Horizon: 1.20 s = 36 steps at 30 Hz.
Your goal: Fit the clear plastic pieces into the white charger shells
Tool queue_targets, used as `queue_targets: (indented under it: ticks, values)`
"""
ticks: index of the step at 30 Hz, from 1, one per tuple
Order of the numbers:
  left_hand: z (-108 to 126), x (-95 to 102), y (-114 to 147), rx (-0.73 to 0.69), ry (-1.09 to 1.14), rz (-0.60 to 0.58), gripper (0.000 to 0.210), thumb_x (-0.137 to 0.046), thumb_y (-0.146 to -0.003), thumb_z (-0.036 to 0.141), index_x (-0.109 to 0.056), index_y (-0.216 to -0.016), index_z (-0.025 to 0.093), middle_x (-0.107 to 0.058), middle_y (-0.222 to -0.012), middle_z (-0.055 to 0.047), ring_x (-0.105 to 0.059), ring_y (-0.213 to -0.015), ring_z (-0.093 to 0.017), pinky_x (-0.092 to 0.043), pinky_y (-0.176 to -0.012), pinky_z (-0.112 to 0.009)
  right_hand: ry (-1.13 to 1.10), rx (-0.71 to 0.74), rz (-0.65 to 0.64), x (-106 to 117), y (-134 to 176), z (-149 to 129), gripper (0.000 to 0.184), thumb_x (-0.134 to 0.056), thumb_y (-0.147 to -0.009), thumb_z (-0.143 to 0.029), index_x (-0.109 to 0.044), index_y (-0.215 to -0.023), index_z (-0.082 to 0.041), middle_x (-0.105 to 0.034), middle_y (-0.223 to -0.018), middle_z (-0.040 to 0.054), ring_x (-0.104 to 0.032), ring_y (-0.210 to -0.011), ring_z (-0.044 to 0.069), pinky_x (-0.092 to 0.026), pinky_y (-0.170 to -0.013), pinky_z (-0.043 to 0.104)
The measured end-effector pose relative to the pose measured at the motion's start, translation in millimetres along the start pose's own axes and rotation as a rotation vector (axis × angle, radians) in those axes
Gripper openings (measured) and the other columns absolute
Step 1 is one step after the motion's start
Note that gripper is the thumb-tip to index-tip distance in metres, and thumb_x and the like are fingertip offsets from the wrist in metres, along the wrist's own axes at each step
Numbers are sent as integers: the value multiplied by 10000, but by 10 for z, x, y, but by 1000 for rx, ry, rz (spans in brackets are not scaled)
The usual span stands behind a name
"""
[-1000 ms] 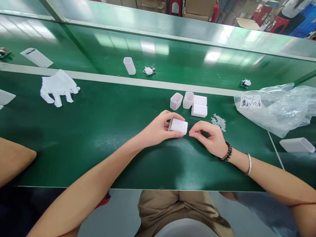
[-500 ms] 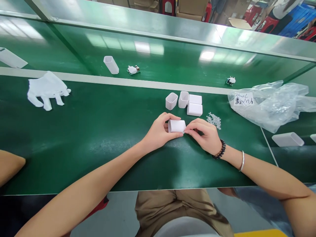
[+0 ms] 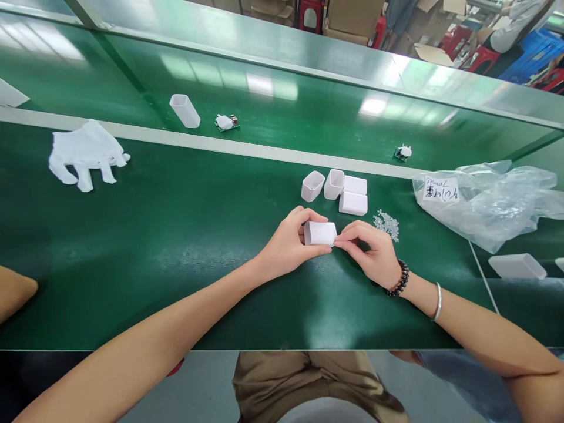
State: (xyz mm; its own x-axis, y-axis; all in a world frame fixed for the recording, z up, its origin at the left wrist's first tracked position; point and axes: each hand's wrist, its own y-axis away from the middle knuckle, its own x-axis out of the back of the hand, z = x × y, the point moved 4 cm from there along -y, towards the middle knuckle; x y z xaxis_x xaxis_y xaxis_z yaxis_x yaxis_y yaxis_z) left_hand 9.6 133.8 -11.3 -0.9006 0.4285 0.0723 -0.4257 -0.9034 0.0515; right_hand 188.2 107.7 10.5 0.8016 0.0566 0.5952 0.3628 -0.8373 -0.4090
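Observation:
My left hand (image 3: 294,244) is closed around a white plastic housing (image 3: 321,234), tilted with its open end toward the palm. At the housing's right end, the thumb and fingers of my right hand (image 3: 369,249) are pinched together; whatever they hold is too small to make out. Just beyond my right hand lies a little pile of small clear plastic pieces (image 3: 388,225). Behind the held housing, two similar white housings, a left one (image 3: 312,187) and a right one (image 3: 333,184), stand with their openings up. Beside them, two more housings (image 3: 353,204) lie on their sides.
A clear plastic bag (image 3: 493,205) with a handwritten label lies on the right. A white glove (image 3: 88,154) rests at the left. On the green conveyor (image 3: 273,126) sit a white housing (image 3: 185,110) and small circuit boards (image 3: 227,122). Another person's arm (image 3: 16,294) shows at the left edge.
The camera view has shifted slightly. The housings and circuit boards on the conveyor have drifted left. Both hands keep nearly the same hold at the housing.

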Motion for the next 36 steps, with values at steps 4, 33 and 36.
queue_targets:
  ticks: [4, 33, 36]
  values:
    - [18, -1, 9, -14, -32, -13, 415, -825, -683, 283, -625, -1037, 196, -527, -1013, -31, -628, -904, -186, -565, -774, -343, -37, -37, -28, -1, 0, 31, 65, -650, -919, -201, -677, -861, -198, -703, -862, 44, -649, -748, 154, -540, -648, 286]
    - [35, 5, 38, 22, -37, -113, 400, -795, -737, 272, -643, -1103, 226, -497, -1064, -38, -610, -919, -173, -542, -767, -312, -174, -78, -146, -27, 14, 51, 28, -649, -918, -208, -656, -896, -192, -705, -855, 28, -657, -757, 142, -551, -685, 261]
    - [40, 5, 34, 28, -38, -114, 403, -797, -741, 282, -642, -1108, 221, -499, -1063, -38, -610, -910, -170, -539, -766, -311, -245, -143, -167, -35, 13, 70, 52, -671, -905, -241, -658, -901, -190, -690, -824, 19, -637, -718, 132, -545, -667, 255]
